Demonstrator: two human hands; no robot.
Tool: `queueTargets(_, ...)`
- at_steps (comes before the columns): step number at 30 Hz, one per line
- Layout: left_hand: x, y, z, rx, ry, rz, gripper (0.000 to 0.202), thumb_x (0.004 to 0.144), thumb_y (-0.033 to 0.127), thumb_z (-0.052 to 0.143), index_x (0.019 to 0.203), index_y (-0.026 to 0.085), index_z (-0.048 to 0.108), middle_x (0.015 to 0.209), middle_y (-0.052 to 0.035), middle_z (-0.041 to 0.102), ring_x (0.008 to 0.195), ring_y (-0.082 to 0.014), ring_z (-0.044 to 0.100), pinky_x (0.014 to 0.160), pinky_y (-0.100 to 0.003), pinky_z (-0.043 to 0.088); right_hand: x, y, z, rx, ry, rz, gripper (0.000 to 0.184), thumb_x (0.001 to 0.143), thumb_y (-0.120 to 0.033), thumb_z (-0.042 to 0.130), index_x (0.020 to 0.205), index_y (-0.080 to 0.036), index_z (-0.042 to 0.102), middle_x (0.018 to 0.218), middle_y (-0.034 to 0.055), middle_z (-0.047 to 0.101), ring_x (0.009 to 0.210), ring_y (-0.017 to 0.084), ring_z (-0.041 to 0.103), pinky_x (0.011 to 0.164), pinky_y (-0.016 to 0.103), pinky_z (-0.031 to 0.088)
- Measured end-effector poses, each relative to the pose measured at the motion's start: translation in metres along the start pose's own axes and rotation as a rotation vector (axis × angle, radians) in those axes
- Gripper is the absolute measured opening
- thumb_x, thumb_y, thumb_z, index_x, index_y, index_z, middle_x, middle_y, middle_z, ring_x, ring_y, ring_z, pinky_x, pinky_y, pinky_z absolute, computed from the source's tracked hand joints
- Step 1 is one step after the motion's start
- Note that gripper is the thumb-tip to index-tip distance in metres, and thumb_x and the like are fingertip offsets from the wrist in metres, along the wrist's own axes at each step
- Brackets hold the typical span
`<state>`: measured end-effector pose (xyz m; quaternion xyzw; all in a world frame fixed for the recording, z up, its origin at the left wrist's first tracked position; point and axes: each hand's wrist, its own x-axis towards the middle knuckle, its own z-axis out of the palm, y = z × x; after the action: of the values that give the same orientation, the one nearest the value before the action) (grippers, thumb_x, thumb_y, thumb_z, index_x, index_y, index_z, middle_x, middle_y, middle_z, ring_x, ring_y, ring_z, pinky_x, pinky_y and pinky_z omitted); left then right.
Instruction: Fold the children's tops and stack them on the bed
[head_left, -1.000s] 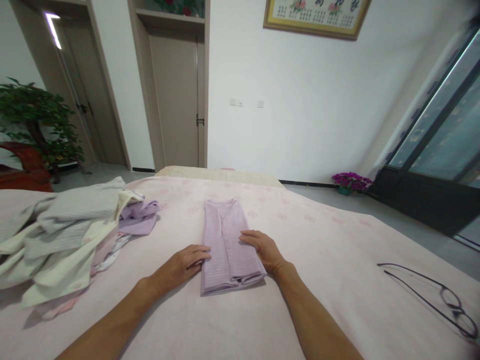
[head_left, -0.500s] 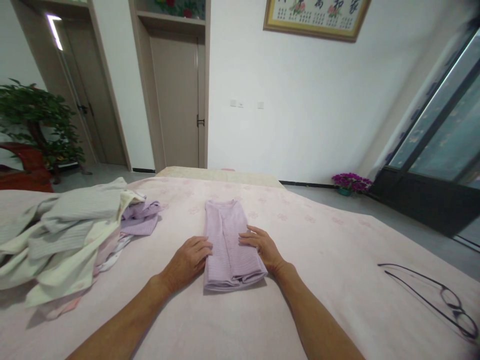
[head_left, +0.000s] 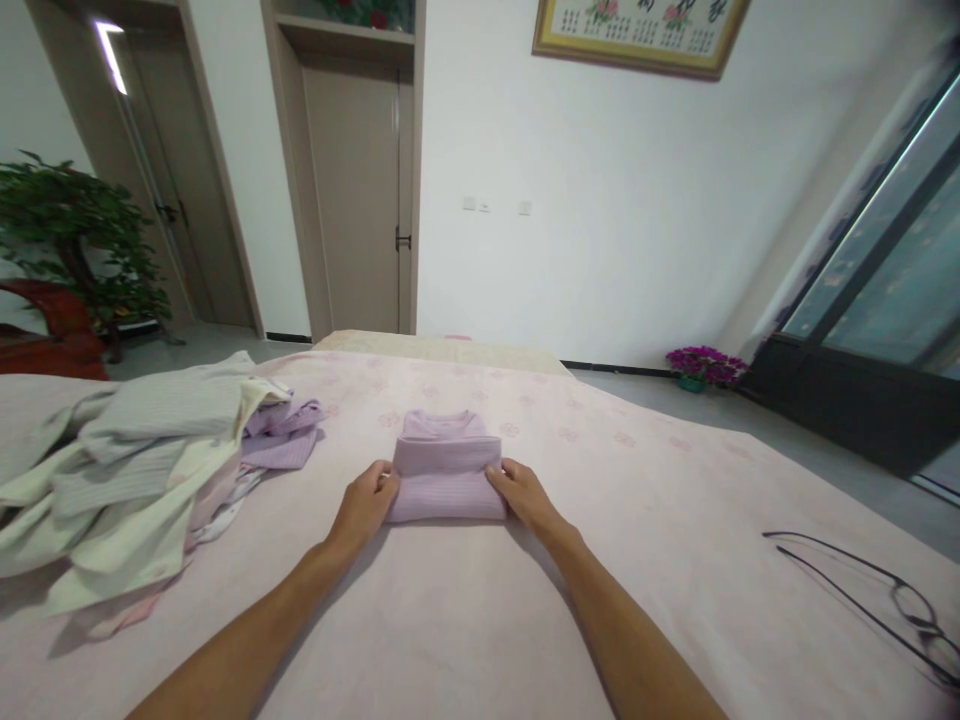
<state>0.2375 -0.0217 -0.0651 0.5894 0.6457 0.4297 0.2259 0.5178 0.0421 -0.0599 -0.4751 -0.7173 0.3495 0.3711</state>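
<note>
A lilac ribbed garment [head_left: 447, 468] lies folded on the pink bed sheet [head_left: 465, 620] in the middle of the view, its near half turned up and over toward the far end. My left hand [head_left: 365, 505] grips the left side of the fold with fingers closed on the cloth. On the right side, my right hand [head_left: 520, 492] pinches the fold in the same way. Both forearms reach in from the bottom edge.
A heap of grey, cream and lilac clothes [head_left: 127, 460] lies on the bed at the left. Dark-rimmed glasses [head_left: 892, 600] rest on the sheet at the right. Beyond the bed are doors, a potted plant [head_left: 75, 250], purple flowers [head_left: 701, 362] and a glass door.
Both hands took hold of the garment's near end and folded it away from me, so the long strip is now a short, thick bundle. The hands moved farther up the bed.
</note>
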Motion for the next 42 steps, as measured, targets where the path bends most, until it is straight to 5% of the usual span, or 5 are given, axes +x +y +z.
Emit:
queueTargets(13, -0.002, 0.004, 0.003, 0.234, -0.012, 0.059, 0.044, 0.094, 0.032, 0.044, 0.136, 0.02, 0.05, 0.073, 0.0005, 0.067, 0.068, -0.0183, 0.064, 0.064, -0.027, 0.041, -0.001, 0.012, 0.008, -0.138, 0.183, -0.025, 0.051, 0.084, -0.033, 0.055, 0.134, -0.021, 0.055, 0.088, 0.0008, 0.068, 0.075, 0.017, 0.063, 0.07, 0.029, 0.049)
queueTargets(20, -0.001, -0.009, 0.002, 0.513, 0.178, 0.45, 0.051, 0.091, 0.021, 0.054, 0.141, 0.021, 0.047, 0.134, -0.014, 0.058, 0.122, -0.0282, 0.055, 0.1, -0.044, 0.044, -0.006, 0.012, 0.005, -0.396, 0.276, -0.139, 0.049, 0.084, -0.03, 0.06, 0.132, -0.024, 0.055, 0.114, 0.0069, 0.063, 0.091, 0.021, 0.062, 0.084, 0.038, 0.051)
queueTargets(24, 0.001, -0.015, 0.001, 0.461, -0.005, 0.717, 0.039, 0.098, 0.024, 0.046, 0.136, 0.025, 0.055, 0.138, -0.0075, 0.059, 0.134, -0.0239, 0.048, 0.115, -0.047, 0.035, -0.013, -0.002, -0.004, -0.473, 0.202, -0.426, 0.028, 0.085, -0.03, 0.063, 0.112, -0.024, 0.067, 0.115, 0.0096, 0.065, 0.108, 0.026, 0.058, 0.097, 0.042, 0.045)
queueTargets(31, -0.006, -0.012, -0.005, 0.562, -0.208, 0.667, 0.056, 0.09, 0.043, 0.061, 0.142, 0.025, 0.05, 0.145, -0.0102, 0.054, 0.134, -0.0279, 0.05, 0.117, -0.053, 0.029, -0.026, -0.029, 0.006, -0.632, -0.184, -0.602, 0.05, 0.076, -0.028, 0.069, 0.125, -0.024, 0.061, 0.12, 0.0089, 0.066, 0.108, 0.027, 0.057, 0.097, 0.041, 0.041)
queueTargets(42, -0.001, -0.016, -0.022, 0.389, -0.252, 0.664, 0.068, 0.076, 0.014, 0.061, 0.141, 0.025, 0.049, 0.145, -0.0077, 0.054, 0.135, -0.0256, 0.048, 0.119, -0.05, 0.028, -0.025, -0.021, 0.006, -0.46, 0.059, -0.563, 0.042, 0.071, -0.011, 0.055, 0.108, -0.025, 0.069, 0.102, 0.0041, 0.074, 0.093, 0.021, 0.067, 0.088, 0.033, 0.048)
